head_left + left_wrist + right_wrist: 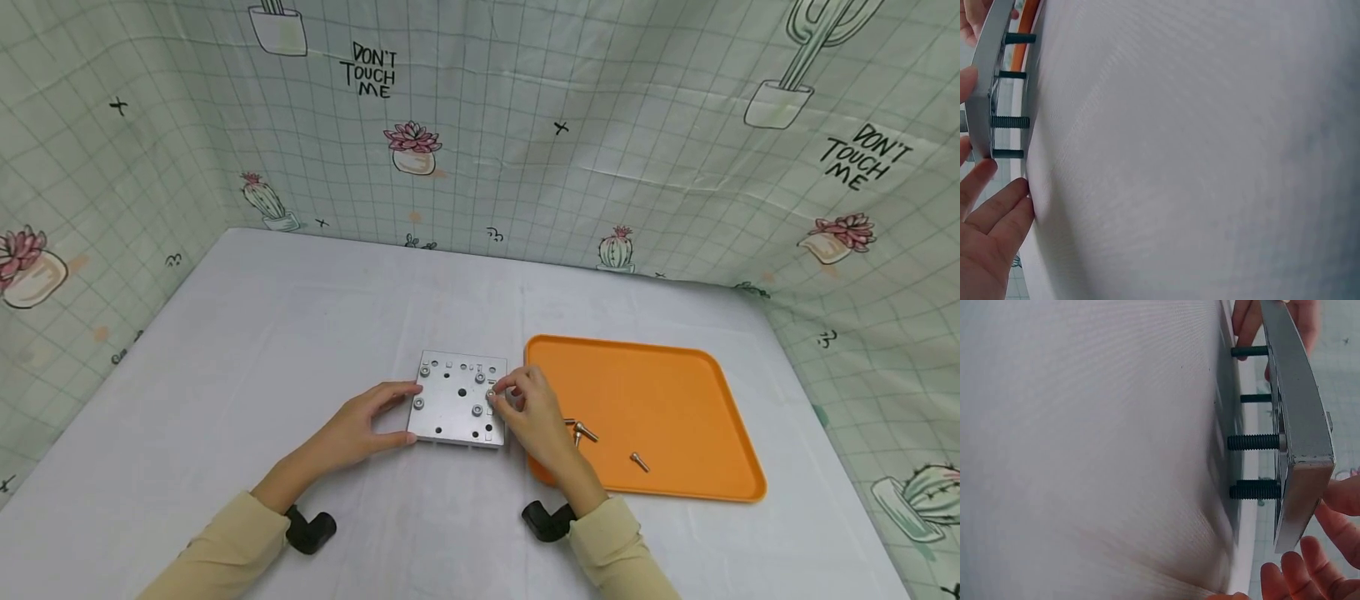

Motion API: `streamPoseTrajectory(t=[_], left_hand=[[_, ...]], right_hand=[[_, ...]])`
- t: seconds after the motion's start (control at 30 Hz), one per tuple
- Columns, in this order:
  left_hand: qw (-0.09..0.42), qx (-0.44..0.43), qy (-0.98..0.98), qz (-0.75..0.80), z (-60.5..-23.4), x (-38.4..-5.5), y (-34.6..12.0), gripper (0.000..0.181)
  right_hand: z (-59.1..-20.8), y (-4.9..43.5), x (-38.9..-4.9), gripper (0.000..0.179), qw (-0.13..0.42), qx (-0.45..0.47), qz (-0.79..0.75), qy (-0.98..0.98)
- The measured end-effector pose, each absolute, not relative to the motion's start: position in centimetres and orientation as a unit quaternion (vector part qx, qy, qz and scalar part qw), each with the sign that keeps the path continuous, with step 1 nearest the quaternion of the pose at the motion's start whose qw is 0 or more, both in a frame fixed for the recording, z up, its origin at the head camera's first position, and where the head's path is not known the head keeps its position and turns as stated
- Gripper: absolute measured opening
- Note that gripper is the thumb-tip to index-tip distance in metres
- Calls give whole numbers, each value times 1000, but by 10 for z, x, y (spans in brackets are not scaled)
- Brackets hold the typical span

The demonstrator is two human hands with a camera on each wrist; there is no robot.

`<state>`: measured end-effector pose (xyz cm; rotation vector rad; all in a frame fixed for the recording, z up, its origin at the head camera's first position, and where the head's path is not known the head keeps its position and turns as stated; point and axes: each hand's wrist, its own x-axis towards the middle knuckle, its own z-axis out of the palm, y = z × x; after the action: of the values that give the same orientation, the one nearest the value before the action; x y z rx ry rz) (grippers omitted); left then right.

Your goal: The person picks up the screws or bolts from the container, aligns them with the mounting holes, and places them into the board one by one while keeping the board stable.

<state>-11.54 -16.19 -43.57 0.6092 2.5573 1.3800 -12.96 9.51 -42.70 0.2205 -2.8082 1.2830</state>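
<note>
The counter (300, 333) is carrying the tray (652, 392) on the right and the plate (448, 408) just left of it, between both hands. The plate is showing silver, squarish and drilled, with threaded shanks poking out below. The left hand (356, 429) is touching the plate's left side, thumb and forefinger spread wide. The right hand (538, 417) is nearer the screw (491, 396) at the plate's right edge; its fingers are narrow, pinching the head from the right. That screw is looking roughly upright, head round and grey. Loose screws (586, 432) are lying in the tray.
</note>
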Motion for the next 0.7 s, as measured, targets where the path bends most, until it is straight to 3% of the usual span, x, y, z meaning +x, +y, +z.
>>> streamPoseTrajectory(t=[0.7], left_hand=[[82,206,858,462,-437,-115,-162,60]], right_hand=[[-423,119,-127,11,41,68,459,-885]])
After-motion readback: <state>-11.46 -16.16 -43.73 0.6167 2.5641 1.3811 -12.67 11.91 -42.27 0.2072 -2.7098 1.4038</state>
